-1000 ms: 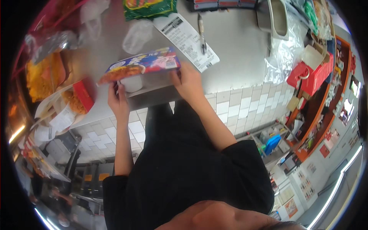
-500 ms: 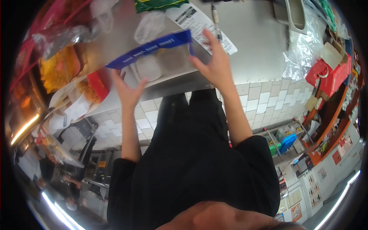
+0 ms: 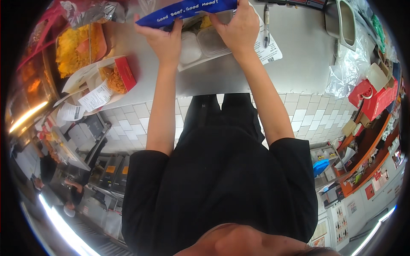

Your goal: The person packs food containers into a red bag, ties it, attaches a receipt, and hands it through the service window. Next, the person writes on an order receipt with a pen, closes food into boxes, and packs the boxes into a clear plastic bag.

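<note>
A cardboard box with a blue front panel bearing white lettering lies at the top of the counter. My left hand pinches the left part of the panel between thumb and fingers. At its right end, my right hand grips the panel too, thumb on the near side. Below the panel, between my hands, the box's white interior holds a pale rounded container and a clear lidded tub. Something yellow and green shows just under the panel. The box's far side is out of view.
A receipt and a pen lie right of the box on the steel counter. To the left are fried chicken in a red-and-white carton and a tray of yellow food. Metal pans, plastic film and a red box stand right.
My hands, earlier spread beside the box, have moved up and closed on its blue panel. The box sits farther up and right in the picture; the whole view has shifted somewhat.
</note>
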Demonstrator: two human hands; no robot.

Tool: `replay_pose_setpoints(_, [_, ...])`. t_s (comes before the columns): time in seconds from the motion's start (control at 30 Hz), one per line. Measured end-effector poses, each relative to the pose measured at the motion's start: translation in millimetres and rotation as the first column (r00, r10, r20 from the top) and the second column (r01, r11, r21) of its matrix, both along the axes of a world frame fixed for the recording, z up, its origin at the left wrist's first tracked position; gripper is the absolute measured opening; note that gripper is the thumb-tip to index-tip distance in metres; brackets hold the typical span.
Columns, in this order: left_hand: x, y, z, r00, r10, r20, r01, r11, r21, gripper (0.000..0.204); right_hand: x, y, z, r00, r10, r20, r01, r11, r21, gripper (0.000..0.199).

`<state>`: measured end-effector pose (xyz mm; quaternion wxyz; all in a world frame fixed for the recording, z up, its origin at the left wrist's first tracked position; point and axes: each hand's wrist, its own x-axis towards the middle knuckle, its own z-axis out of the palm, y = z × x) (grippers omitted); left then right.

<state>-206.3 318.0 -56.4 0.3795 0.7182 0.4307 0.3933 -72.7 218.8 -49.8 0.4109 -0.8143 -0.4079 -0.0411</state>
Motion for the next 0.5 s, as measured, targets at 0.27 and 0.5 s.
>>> replay_pose_setpoints(0.27, [-36,32,4,0.939,-0.341,0.039,0.341,0.915,-0.216,0.091,1,-8,19,0.879,0.131,-0.459,-0.170,0.985,-0.044,0.098])
replay_pose_setpoints(0.5, [-30,-1,5,0.981,-0.158,0.110,0.180,0.958,-0.222,0.100,-32,-9,-12,0.817,0.163,-0.554,-0.056,0.977,0.205,0.110])
